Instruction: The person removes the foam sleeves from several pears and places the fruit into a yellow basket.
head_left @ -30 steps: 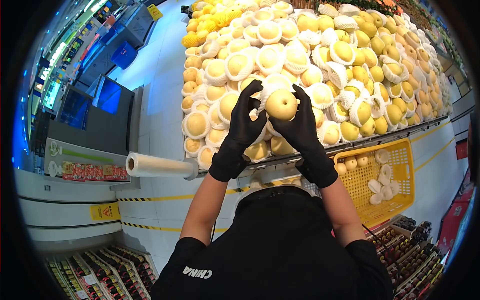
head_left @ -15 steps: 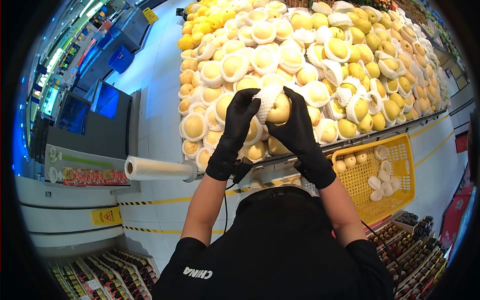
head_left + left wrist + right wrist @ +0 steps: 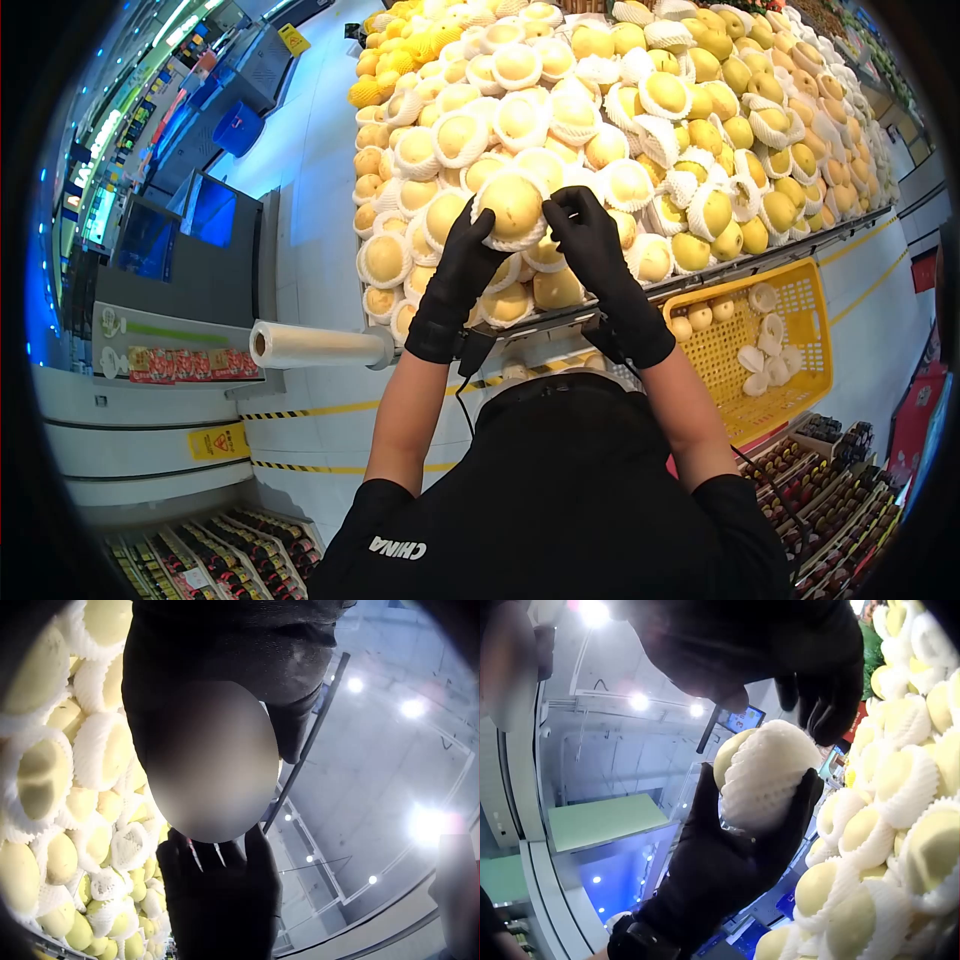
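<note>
A round yellow pear (image 3: 512, 205) sits in a white foam net sleeve (image 3: 769, 776) above the front of the fruit display. My black-gloved left hand (image 3: 462, 258) grips it from the left and below, thumb on the near side. My right hand (image 3: 598, 255), also gloved in black, is at the pear's right edge with its fingers loosely bent. In the right wrist view, the right hand's fingers (image 3: 829, 712) hang just above the sleeved pear. A blurred oval hides the middle of the left wrist view.
Sleeved and bare pears (image 3: 460, 140) are heaped on the display behind the hands. At right, a yellow crate (image 3: 825, 340) holds several pears and loose foam sleeves. A plastic bag roll (image 3: 315, 345) juts out at left near the display's corner.
The foam sleeve, earlier at the pear's left side, now surrounds it. The left hand has moved under the pear, and the right hand has loosened from its hold and shifted to the pear's edge.
</note>
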